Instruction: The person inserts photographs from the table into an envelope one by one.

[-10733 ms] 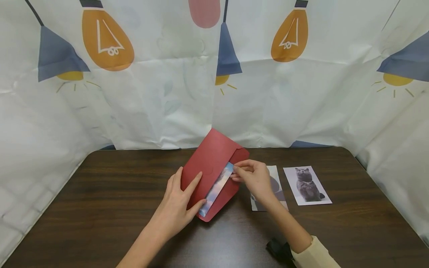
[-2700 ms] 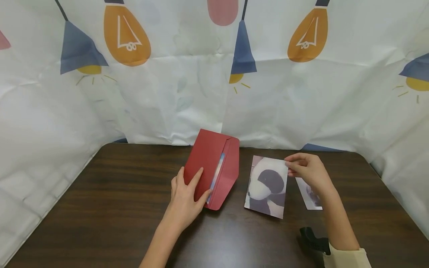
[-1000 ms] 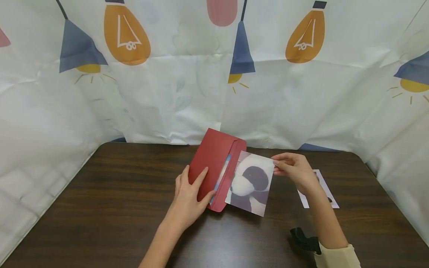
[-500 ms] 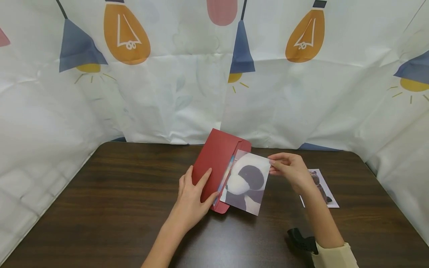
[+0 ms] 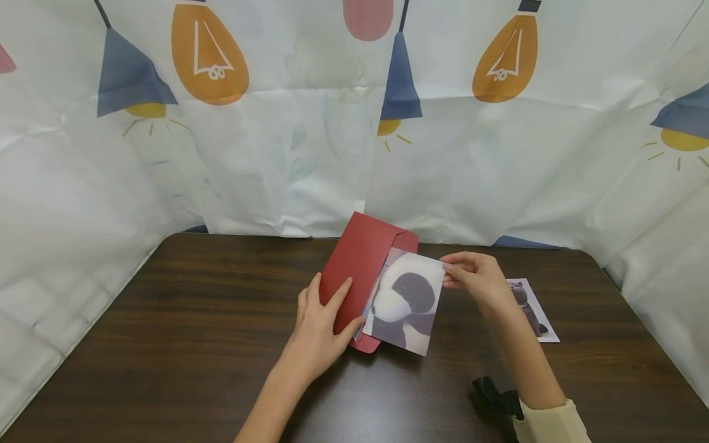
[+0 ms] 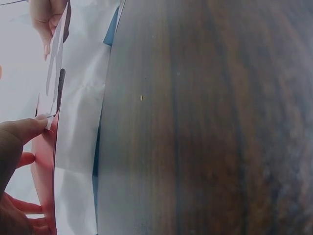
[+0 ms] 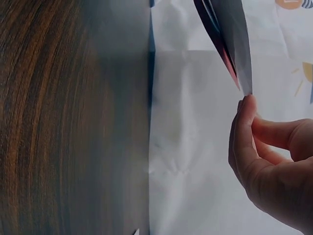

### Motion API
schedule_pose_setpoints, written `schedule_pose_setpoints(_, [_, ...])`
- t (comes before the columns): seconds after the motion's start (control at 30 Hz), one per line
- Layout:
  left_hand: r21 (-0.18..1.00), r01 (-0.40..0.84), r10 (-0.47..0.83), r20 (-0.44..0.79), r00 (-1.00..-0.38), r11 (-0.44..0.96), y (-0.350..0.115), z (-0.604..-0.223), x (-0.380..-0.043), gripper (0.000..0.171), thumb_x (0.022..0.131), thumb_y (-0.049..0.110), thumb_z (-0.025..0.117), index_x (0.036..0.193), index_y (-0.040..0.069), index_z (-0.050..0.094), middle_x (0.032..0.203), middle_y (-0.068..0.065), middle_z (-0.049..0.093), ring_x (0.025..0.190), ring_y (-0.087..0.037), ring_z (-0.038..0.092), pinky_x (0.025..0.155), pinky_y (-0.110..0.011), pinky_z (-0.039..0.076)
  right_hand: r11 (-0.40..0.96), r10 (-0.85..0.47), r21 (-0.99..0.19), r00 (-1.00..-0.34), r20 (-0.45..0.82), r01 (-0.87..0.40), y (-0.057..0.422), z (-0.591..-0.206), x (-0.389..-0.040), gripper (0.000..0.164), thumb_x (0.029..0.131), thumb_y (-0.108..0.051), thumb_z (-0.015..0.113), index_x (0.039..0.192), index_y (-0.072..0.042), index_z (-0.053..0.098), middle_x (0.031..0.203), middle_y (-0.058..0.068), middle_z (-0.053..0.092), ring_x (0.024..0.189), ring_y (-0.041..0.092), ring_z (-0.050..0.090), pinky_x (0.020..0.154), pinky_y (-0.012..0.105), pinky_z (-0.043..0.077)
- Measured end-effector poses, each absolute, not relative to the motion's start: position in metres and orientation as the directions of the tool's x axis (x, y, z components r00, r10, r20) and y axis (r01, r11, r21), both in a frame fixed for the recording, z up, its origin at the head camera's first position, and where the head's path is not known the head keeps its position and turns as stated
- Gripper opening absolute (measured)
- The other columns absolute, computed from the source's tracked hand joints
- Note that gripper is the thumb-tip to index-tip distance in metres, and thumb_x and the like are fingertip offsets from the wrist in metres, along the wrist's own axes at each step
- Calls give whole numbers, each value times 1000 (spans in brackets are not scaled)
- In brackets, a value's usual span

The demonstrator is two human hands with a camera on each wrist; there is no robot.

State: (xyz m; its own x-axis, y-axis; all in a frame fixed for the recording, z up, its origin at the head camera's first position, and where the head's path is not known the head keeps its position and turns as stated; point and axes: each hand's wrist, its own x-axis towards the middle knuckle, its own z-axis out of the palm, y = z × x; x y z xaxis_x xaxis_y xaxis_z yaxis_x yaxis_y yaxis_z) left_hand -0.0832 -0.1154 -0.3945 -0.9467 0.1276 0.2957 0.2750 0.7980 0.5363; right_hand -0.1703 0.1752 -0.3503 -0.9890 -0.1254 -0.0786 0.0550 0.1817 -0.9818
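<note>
The card (image 5: 407, 301) has come left, overlapping the envelope (image 5: 360, 255); right hand (image 5: 475, 278) pinches the card, left hand (image 5: 321, 329) grips the envelope!

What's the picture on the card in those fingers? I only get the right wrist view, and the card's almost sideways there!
Observer: The card shows a white head with a dark patch, maybe a panda.
Operator: Cool! I can only see the right hand. What's the other one doing?
Observer: The left hand is holding the red envelope.
Operator: Ooh, are there any more animal pictures?
Observer: Yes, another card lies on the table with a gray animal on it.
</note>
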Motion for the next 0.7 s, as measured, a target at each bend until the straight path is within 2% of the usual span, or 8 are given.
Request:
schedule_pose_setpoints(0.2, [536, 282, 129, 305, -944, 795, -116, -395, -83, 68, 91, 22, 84, 152, 12, 56, 159, -33, 31, 140, -50, 35, 94, -61, 58, 219, -120, -974, -989, -81, 53, 181, -349, -170, 33, 105, 1, 60, 131, 22, 57, 91, -1, 73, 76, 6, 70, 78, 25, 62])
schedule_pose_setpoints(0.7, [527, 309, 144, 331, -933, 791, -109, -396, -80, 67, 91, 24, 84, 152, 13, 57, 160, -32, 32, 139, -48, 37, 94, -59, 57, 149, -132, -988, -990, -58, 38, 172, -353, -171, 34, 103, 3, 62, 130, 25, 56, 89, 1, 74, 73, 6, 71, 75, 26, 62])
